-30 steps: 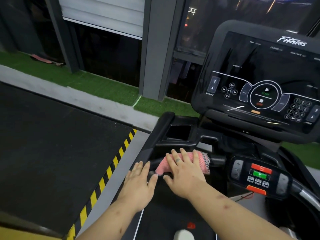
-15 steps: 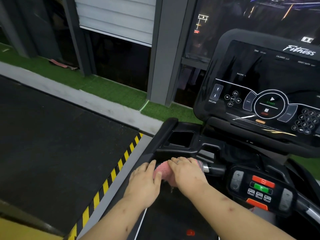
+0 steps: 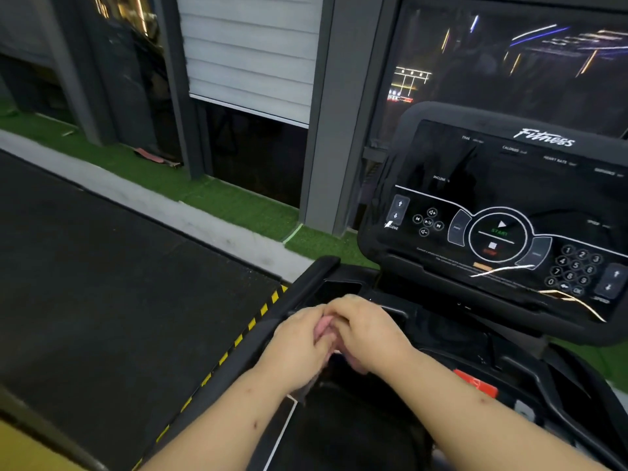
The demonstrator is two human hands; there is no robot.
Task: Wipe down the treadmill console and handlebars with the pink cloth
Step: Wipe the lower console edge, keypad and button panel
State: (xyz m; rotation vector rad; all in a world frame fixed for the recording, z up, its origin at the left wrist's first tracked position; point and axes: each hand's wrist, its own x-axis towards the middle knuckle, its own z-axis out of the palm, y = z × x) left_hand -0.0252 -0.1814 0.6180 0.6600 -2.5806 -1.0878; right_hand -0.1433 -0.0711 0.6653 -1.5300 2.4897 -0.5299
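Both hands meet low at 6 o'clock: the left hand (image 3: 299,346) and right hand (image 3: 372,334) curl against each other, bunching the cloth (image 3: 324,329) between their fingers so that only a pink strip shows. They are probably gathering it into a pad for a firmer wipe. Blur hides whether it touches the handlebar (image 3: 307,287) at their 11 o'clock, and the console (image 3: 509,185) at 2 o'clock looks not yet wiped.

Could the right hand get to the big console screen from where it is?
Probably yes: the right hand, bunching the pink cloth with the left hand, sits below the console, with nothing between them.
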